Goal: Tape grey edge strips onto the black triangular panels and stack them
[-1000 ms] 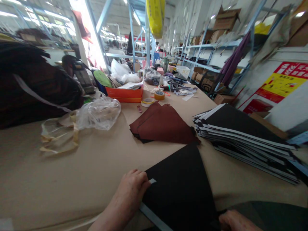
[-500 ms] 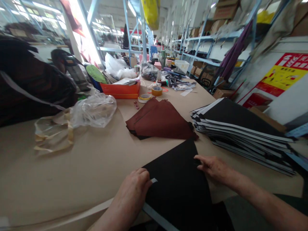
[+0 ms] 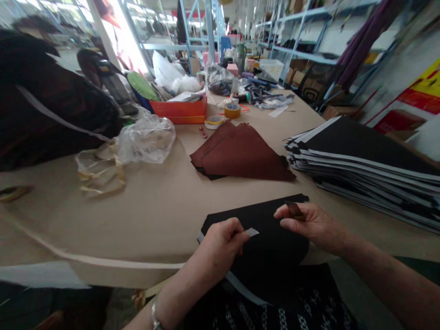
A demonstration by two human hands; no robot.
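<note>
My left hand (image 3: 225,240) is pinched on a narrow strip of white tape (image 3: 252,232), whose short end sticks out past the fingertips. Beneath it lies a black sheet (image 3: 268,247) with a pale band along its edge, hanging over the table's front edge toward my lap. My right hand (image 3: 309,224), above the sheet's right side, has its thumb and fingers curled round a small dark brown flat piece (image 3: 294,210); its kind is unclear. Farther back, brown pieces (image 3: 244,153) lie in a fanned pile with black ones under them.
A tall stack of black sheets with pale edges (image 3: 360,156) stands at the right. A clear plastic bag (image 3: 147,137), an orange box (image 3: 178,112) and tape rolls (image 3: 233,110) lie farther back. A long pale strip (image 3: 103,262) runs along the front edge.
My left hand has moved right across the black sheet with the white tape. The right hand has turned, and a brown piece now shows in it. The sheet has shifted toward me; the view has shifted.
</note>
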